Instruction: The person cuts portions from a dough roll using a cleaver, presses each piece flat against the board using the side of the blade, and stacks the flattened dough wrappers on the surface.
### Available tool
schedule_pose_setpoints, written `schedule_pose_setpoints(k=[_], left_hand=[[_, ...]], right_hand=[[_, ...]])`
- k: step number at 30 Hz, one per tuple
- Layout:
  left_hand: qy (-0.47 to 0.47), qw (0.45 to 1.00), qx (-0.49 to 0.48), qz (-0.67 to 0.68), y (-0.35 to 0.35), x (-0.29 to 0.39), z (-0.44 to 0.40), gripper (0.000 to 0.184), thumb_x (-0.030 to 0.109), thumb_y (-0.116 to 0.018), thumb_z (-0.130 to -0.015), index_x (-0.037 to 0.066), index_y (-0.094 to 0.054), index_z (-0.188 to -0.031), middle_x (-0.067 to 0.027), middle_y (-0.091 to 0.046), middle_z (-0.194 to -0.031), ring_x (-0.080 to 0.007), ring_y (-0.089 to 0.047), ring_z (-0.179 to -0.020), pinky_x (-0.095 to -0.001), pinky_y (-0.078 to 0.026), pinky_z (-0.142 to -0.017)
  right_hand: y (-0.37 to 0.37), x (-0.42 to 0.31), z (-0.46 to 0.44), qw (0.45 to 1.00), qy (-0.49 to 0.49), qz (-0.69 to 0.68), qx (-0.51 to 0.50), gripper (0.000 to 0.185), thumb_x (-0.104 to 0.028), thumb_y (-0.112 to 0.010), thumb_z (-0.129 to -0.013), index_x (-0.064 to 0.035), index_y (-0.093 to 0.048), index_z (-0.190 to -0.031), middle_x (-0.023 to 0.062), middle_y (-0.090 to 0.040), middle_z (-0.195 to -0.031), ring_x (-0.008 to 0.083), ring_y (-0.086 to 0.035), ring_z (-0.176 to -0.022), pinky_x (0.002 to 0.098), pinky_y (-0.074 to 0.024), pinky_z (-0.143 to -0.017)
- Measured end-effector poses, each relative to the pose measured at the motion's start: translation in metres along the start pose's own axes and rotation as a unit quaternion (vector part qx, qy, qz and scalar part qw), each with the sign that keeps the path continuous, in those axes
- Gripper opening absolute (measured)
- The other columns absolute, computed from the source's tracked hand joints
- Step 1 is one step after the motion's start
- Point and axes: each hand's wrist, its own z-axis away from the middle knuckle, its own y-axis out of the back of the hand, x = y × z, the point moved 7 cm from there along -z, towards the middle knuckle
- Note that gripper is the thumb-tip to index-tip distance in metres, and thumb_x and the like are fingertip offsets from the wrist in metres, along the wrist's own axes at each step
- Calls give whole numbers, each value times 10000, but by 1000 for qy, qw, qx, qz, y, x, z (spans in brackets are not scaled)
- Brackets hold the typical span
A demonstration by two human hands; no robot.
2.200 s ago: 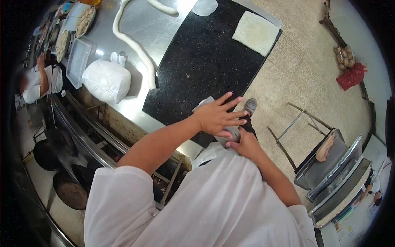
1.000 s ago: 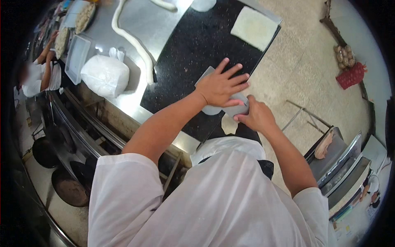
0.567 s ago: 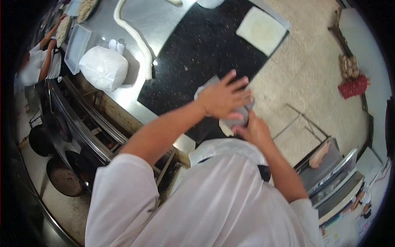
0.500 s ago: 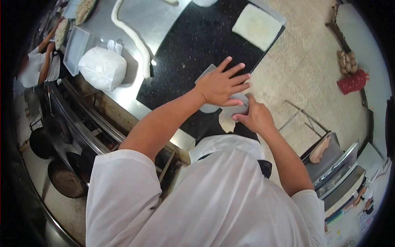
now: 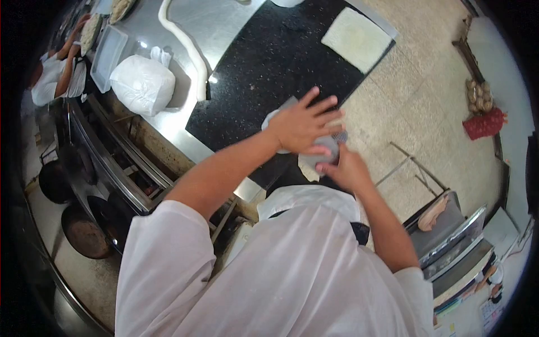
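My left hand (image 5: 306, 124) is spread flat, palm down, over the near end of the black worktop (image 5: 264, 62). Its thumb side lies against or just above a grey, rounded object (image 5: 321, 153) whose kind I cannot make out. My right hand (image 5: 348, 169) grips the edge of that object between thumb and fingers. A small perforated grey patch (image 5: 339, 136) shows beside the fingers. Under the left hand, a white rounded thing (image 5: 270, 119) and a flat grey corner (image 5: 289, 103) stick out, mostly hidden. A pale piece, perhaps dough (image 5: 308, 170), shows below the grey object.
A square dough sheet (image 5: 357, 39) lies at the worktop's far right corner. A long dough rope (image 5: 193, 56), a white plastic bag (image 5: 142, 85) and a clear tub (image 5: 109, 59) are on the steel table. Another person (image 5: 59, 76) works far left. Pans (image 5: 84, 236) hang at left.
The grey object has shifted slightly and its perforated patch now shows. My left hand has moved a little, still spread. My right hand keeps its grip. The camera view has shifted slightly.
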Motion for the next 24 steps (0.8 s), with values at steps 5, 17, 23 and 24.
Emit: schedule_pose_setpoints(k=[5,17,23,24], left_hand=[[35,997,49,-50,20,-41,-28,737,706,-567,-912,235,-568,-1479,-79,-453,-1594,-345,-306,-1533,-641,-146,-1240],[-18,999,17,-26,10,-19,-10,778,733,-527,-898,247,-534,-1506,-75,-387,-1643,-334,-260,-1558,-648,-100,-1249],[-4,993,94,-73,35,-51,-39,780,746,-578,-872,262,-553,-1483,-71,-470,-1577,-307,-331,-1526,-626,-144,-1247],[11,987,137,-84,46,-56,-37,758,713,-615,-869,256,-561,-1472,-74,-511,-1528,-308,-368,-1500,-627,-166,-1241]], right_hand=[[52,-23,-35,998,20,54,0,627,-434,-841,-807,35,-597,-1145,263,-729,-925,412,-736,-909,500,-568,-779],[-4,5,-2,999,-28,4,40,653,-461,-861,-776,31,-630,-1137,289,-728,-1016,440,-720,-980,496,-558,-827],[48,-19,-23,991,9,61,122,639,-450,-856,-785,19,-607,-1140,275,-735,-945,450,-728,-932,508,-565,-792],[49,-21,-21,982,30,69,174,625,-434,-843,-804,11,-583,-1158,284,-729,-931,464,-721,-929,516,-561,-788]])
